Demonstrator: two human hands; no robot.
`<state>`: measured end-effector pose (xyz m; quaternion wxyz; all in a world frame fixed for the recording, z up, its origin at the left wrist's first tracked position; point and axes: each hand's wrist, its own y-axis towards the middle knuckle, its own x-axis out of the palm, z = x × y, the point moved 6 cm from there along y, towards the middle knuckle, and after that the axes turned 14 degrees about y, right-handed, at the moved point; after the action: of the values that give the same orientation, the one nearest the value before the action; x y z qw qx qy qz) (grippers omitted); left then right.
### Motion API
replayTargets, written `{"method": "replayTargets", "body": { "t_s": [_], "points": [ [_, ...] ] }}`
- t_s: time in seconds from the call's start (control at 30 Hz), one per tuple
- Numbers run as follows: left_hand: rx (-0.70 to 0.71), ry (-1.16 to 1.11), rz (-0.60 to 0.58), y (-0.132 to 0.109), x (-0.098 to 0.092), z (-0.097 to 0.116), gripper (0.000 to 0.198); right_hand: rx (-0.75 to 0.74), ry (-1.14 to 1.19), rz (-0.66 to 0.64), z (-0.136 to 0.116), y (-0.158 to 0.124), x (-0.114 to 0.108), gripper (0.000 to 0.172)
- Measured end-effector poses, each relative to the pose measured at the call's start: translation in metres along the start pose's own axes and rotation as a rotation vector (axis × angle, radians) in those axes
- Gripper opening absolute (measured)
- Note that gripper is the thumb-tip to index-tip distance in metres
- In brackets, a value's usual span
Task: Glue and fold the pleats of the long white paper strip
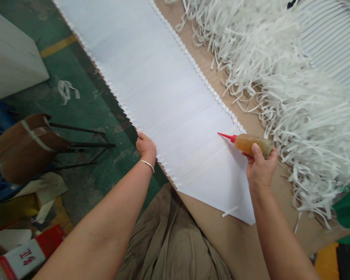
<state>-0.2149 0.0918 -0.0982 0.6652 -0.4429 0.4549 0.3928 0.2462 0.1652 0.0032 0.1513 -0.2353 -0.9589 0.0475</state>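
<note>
My right hand (261,165) is wrapped round a glue bottle (252,144) with amber contents and a red pointed nozzle. The bottle lies nearly level above the right side of a long run of overlapping white paper sheets (175,97), its nozzle pointing left. Whether the tip touches the paper I cannot tell. At the left edge of the sheets, my left hand (146,146) is closed, its fingers curled at the paper's border and partly hidden. Small white tabs line both long edges of the sheets. A loose white strip (230,211) rests near their front end.
Brown cardboard (210,208) covers the table under the paper. A big heap of white paper strips (280,89) lies along the right, beside striped layered sheets (334,42). Left, on the green floor, stand a stool (26,149) and a white block (14,50).
</note>
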Motion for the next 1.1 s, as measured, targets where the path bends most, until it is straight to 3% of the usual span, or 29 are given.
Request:
{"method": "replayTargets", "body": {
  "t_s": [0.23, 0.47, 0.83, 0.97, 1.1],
  "points": [
    [-0.003, -0.004, 0.008, 0.002, 0.003, -0.001, 0.07, 0.021, -0.055, -0.044, 0.004, -0.042, 0.007, 0.063],
    [0.005, -0.019, 0.011, 0.003, 0.006, -0.003, 0.07, 0.022, -0.255, -0.107, 0.015, -0.085, 0.004, 0.071],
    [0.016, -0.04, -0.007, -0.002, 0.004, -0.001, 0.072, 0.012, -0.423, -0.261, 0.016, -0.153, 0.031, 0.072],
    [0.023, -0.043, -0.018, -0.002, 0.004, -0.001, 0.073, -0.073, -0.475, -0.355, 0.019, -0.169, 0.038, 0.071],
    [0.014, -0.044, -0.029, -0.002, 0.004, -0.001, 0.072, -0.262, -0.424, -0.525, 0.004, -0.168, 0.045, 0.074]
  ]
}}
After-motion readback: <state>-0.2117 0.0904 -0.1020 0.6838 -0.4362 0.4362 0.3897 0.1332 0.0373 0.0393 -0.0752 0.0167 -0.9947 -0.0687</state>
